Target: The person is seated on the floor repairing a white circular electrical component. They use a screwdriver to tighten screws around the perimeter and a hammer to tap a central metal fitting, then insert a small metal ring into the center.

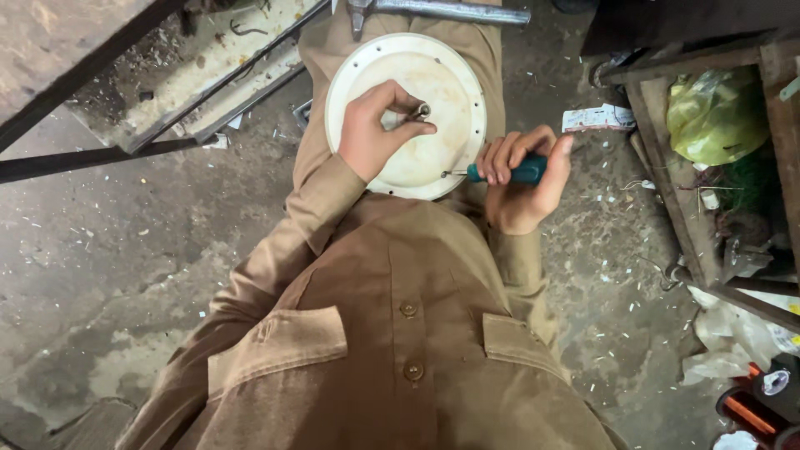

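1. Head view, looking straight down over a tan buttoned shirt onto the lap.
2. Round white disc, shallow and dished, small holes along its rim, resting on the lap at upper centre of the frame.
3. Left hand over the disc's middle, thumb and forefinger pinched on a small metal stub at the disc's centre; remaining fingers curled.
4. Right hand just right of the disc's lower edge, clenched around the teal handle of a screwdriver; thumb extended up along the handle's end.
5. Screwdriver shaft pointing left, tip meeting the disc near its lower right rim; exact contact point too small to tell.
6. Grey metal bar lying across the top edge of the frame, above the disc, with a hammer-like head at its left end.
7. Dark metal frame running diagonally through the upper left, pale dusty surface behind it.
8. Wooden crate at the right edge, holding a yellow-green plastic bag and tangled wire.
9. Copper wire coils at lower right corner, beside crumpled white plastic.
10. Concrete floor, stained, scattered with small pale chips, most dense right of centre.
11. Small printed packet on the floor just right of the right hand.
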